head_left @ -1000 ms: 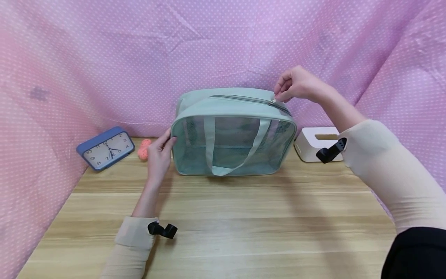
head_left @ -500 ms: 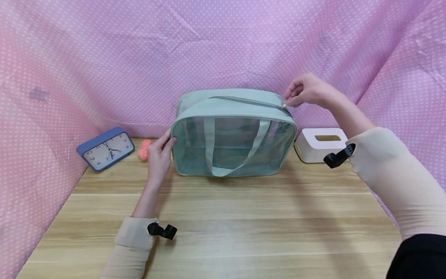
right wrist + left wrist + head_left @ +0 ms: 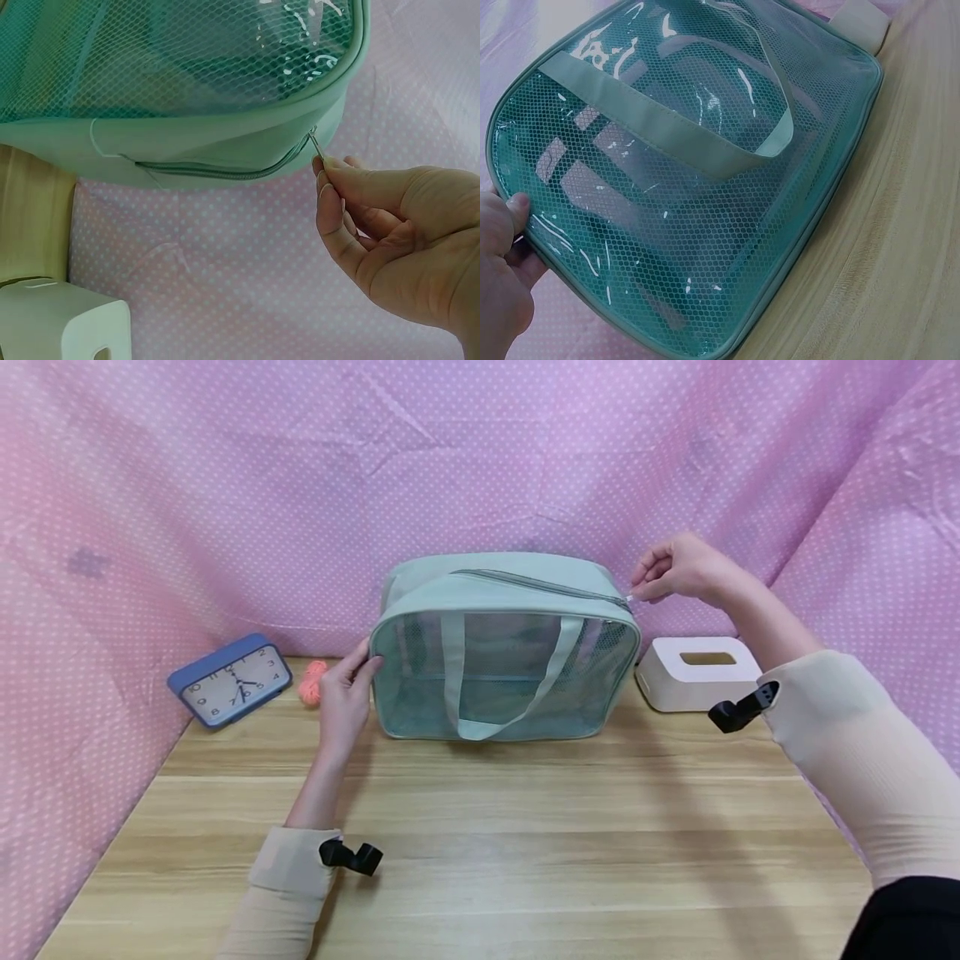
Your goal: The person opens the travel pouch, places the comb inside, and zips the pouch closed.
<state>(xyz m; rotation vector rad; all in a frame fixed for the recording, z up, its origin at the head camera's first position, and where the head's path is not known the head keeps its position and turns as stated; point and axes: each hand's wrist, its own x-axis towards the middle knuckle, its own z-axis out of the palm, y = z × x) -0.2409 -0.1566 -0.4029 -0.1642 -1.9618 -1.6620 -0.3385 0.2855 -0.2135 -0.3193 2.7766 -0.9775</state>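
A mint-green zip bag (image 3: 495, 589) with a clear, mesh-patterned front and a looped strap handle (image 3: 452, 668) stands upright at the back of the table. My left hand (image 3: 345, 693) grips its left edge, the thumb lying on the clear front in the left wrist view. At the bag's top right corner, my right hand (image 3: 682, 568) pinches the metal zipper pull (image 3: 318, 144) between thumb and fingertips. From the pull, the zipper (image 3: 217, 174) runs on down the bag's side in the right wrist view.
Left of the bag are a blue clock (image 3: 232, 681), tilted over, and a coral yarn skein (image 3: 311, 683). A white tissue box (image 3: 697, 672) stands right of the bag. Pink dotted cloth (image 3: 480, 460) hangs behind the wooden table (image 3: 525, 843).
My right hand has moved right and down with the zipper pull, along the bag's top to its right corner. The left hand keeps its grip on the left edge.
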